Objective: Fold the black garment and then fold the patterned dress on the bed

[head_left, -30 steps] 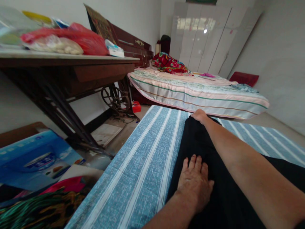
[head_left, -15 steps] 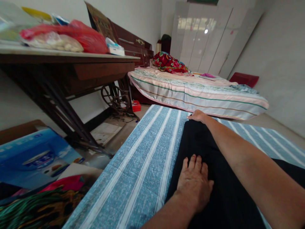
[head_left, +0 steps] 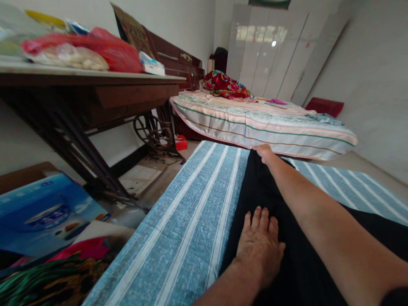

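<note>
A black garment (head_left: 255, 187) lies stretched along a blue sheet with white stripes (head_left: 194, 212). My left hand (head_left: 259, 244) rests flat on the near part of the black cloth, fingers stretched forward. My right hand (head_left: 264, 152) reaches to the cloth's far end at the edge of the sheet; its fingers curl down over the end of the garment and are mostly hidden behind the hand.
A dark wooden treadle sewing table (head_left: 95, 91) with red and clear plastic bags (head_left: 95, 53) stands at left. A blue printed box (head_left: 44, 214) and patterned fabric (head_left: 54, 282) lie at lower left. A bed (head_left: 261, 123) with striped bedding, red floral cloth and white wardrobes (head_left: 274, 46) are ahead.
My right hand has slid a little farther along the black garment toward its far end. The left hand has stayed flat in place.
</note>
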`<state>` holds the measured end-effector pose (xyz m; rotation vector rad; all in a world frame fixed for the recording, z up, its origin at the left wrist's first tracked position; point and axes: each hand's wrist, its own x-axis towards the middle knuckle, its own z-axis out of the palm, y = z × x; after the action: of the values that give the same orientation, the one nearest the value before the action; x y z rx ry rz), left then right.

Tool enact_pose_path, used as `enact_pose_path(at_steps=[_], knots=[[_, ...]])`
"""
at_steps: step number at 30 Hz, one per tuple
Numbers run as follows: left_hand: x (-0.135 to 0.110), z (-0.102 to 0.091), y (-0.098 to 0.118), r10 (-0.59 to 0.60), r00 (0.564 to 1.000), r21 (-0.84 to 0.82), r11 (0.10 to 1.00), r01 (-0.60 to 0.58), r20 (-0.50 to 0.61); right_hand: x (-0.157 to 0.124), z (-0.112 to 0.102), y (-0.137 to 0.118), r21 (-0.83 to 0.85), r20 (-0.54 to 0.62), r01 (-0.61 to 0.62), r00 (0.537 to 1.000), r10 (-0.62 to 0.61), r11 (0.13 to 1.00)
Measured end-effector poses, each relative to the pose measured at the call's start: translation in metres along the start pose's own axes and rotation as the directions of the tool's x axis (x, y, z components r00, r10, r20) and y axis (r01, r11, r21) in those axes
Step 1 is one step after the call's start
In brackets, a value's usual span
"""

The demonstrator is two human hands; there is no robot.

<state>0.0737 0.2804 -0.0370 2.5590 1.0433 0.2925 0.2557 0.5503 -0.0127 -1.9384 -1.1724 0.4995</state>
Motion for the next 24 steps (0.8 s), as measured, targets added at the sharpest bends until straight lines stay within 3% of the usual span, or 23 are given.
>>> enact_pose_path(at_steps=[7, 15, 24], knots=[[0.003, -0.008, -0.002, -0.117, 0.993, -0.022, 0.993, 0.116, -0.03, -0.003, 0.02, 0.014, -0.141, 0.005, -0.045, 0.999, 0.047, 0.989], [0.005, -0.007, -0.009, -0.132, 0.99, 0.024, 0.991, 0.131, 0.044, -0.002, 0.024, 0.021, -0.237, 0.079, 0.071, 0.995, -0.054, 0.969], [0.005, -0.004, -0.008, -0.118, 0.993, 0.079, 0.99, 0.116, 0.017, 0.0, 0.011, 0.002, -0.273, 0.196, 0.221, 0.966, -0.171, 0.936]])
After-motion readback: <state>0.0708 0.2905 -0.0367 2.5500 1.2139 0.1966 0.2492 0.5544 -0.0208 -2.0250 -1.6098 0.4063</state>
